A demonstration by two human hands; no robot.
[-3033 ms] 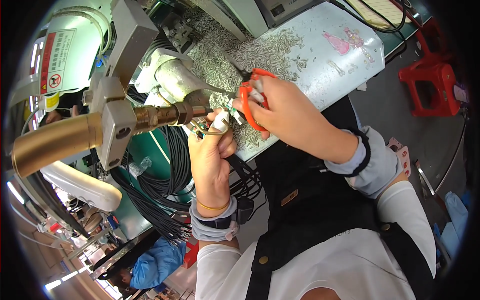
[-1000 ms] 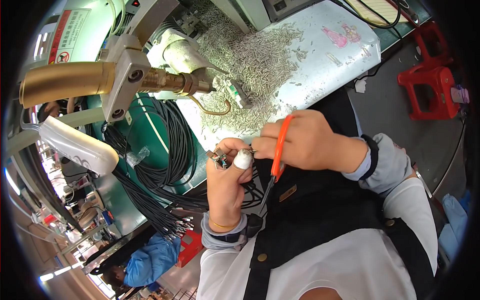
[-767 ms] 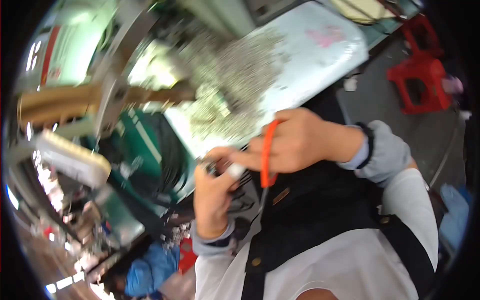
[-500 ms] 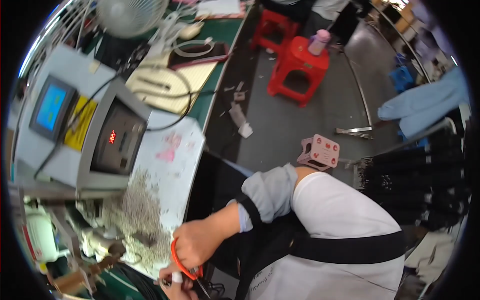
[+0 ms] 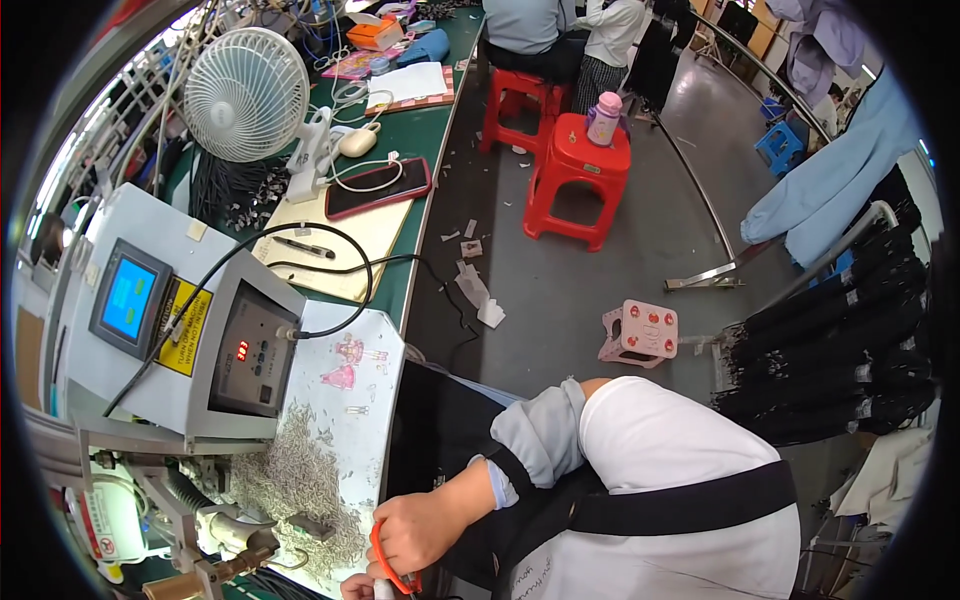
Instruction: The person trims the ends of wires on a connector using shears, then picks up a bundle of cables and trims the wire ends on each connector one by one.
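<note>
Across the lower middle, my right hand (image 5: 420,528) is closed round the orange handles of a pair of scissors (image 5: 378,550). Their blades run toward the lower edge and are cut off there. Just beneath it, part of my left hand (image 5: 357,587) shows at the picture's edge. A white wrap (image 5: 383,589) covers one of its fingers, which are bent together; what they hold, if anything, is hidden. To the left, a heap of small pale clippings (image 5: 300,490) covers part of the white work surface (image 5: 355,440).
A grey machine (image 5: 150,310) with a blue screen stands left, metal arm (image 5: 225,530) below it. A fan (image 5: 247,95), phone (image 5: 378,190) and pen (image 5: 303,247) lie beyond. Red stools (image 5: 580,170), a pink stool (image 5: 640,332) and hanging black garments (image 5: 830,350) stand right.
The view has shifted, so the scene sits lower and both hands are nearer the lower edge, with less of the left hand showing. My right hand still grips the scissors.
</note>
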